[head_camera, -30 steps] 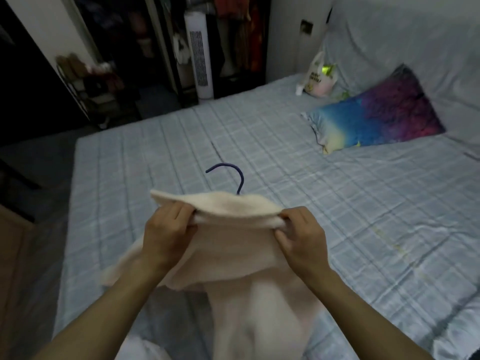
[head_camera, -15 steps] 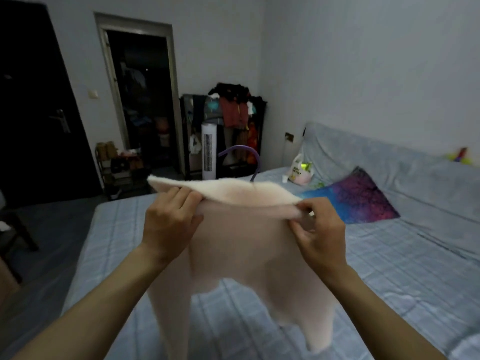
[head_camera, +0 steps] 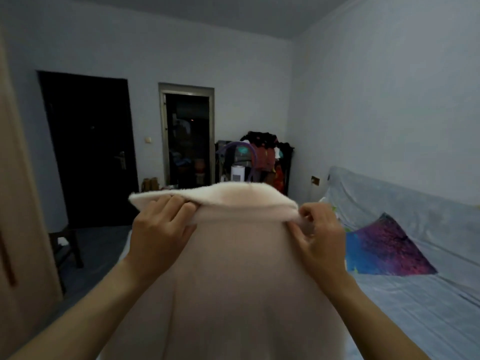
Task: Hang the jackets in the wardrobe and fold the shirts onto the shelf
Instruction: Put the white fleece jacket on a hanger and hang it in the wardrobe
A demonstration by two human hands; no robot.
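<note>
A pale pink fleecy jacket (head_camera: pixel 233 268) hangs upright in front of me on a purple hanger (head_camera: pixel 245 152), whose hook rises above the collar. My left hand (head_camera: pixel 161 229) pinches the left side of the folded collar. My right hand (head_camera: pixel 319 235) pinches the right end of the collar. The jacket's body drops down between my forearms and hides the bed below it. A pale wooden panel (head_camera: pixel 18 229), perhaps a wardrobe door, fills the left edge.
The bed (head_camera: pixel 415 307) with a checked blue cover lies to the right, bearing a blue and purple pillow (head_camera: pixel 384 250). Far ahead are a dark door (head_camera: pixel 88 146), an open doorway (head_camera: pixel 187 136) and a loaded clothes rack (head_camera: pixel 267 157). A dark stool (head_camera: pixel 65 245) stands at the left.
Both hands have lifted the jacket from just over the bed to chest height. My view has swung up from the bed to the room's far wall.
</note>
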